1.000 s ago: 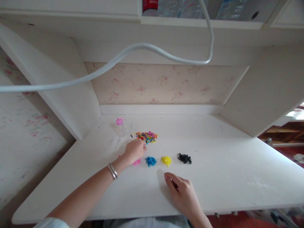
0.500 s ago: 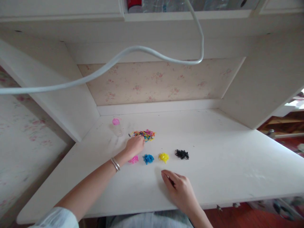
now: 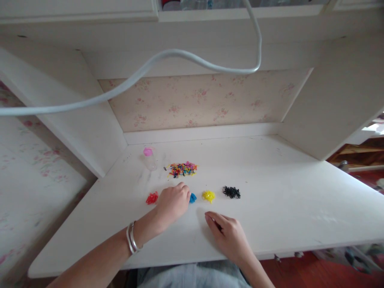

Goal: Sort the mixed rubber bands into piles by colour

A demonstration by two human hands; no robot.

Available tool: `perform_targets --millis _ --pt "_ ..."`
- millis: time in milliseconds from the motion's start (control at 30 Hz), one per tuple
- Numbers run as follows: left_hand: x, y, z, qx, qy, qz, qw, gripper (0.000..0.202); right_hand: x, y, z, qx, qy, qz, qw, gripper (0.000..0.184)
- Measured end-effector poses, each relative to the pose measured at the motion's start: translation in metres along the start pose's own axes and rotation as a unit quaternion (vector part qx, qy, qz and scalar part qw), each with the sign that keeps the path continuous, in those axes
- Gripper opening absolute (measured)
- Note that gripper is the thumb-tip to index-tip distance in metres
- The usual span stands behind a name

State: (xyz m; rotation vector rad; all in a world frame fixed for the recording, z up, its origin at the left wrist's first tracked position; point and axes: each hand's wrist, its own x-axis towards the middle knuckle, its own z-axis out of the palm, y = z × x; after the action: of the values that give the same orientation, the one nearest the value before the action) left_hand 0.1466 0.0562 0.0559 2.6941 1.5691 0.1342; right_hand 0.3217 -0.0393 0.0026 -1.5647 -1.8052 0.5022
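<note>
Head view: between the back and front edges of the bench [image 3: 285,192], the left hand [image 3: 174,202] curls, its grip hidden; the right hand [image 3: 226,232], nearer the front edge, bends loosely, contents unclear. Toward the back edge lies the mixed heap [image 3: 183,169]; a low left-hand sweep could mix the yellow pile [image 3: 209,196] with the part-hidden blue pile [image 3: 193,198].

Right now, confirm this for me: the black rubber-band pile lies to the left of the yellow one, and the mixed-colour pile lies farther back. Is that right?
Not quite: the head view shows the black rubber-band pile to the right of the yellow one. The mixed-colour pile does lie farther back.
</note>
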Motion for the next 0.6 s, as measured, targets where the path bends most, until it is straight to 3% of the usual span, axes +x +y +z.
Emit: perform_targets --millis 300,600 --pt "-0.007 0.018 0.015 0.083 0.015 0.063 0.994 0.02 -0.001 0.001 0.002 -0.014 0.0 0.0 1.0 0.038" --pt "-0.011 0.023 0.013 0.088 0.016 0.062 0.994 0.02 0.0 0.0 0.001 -0.006 0.002 0.002 1.0 0.038"
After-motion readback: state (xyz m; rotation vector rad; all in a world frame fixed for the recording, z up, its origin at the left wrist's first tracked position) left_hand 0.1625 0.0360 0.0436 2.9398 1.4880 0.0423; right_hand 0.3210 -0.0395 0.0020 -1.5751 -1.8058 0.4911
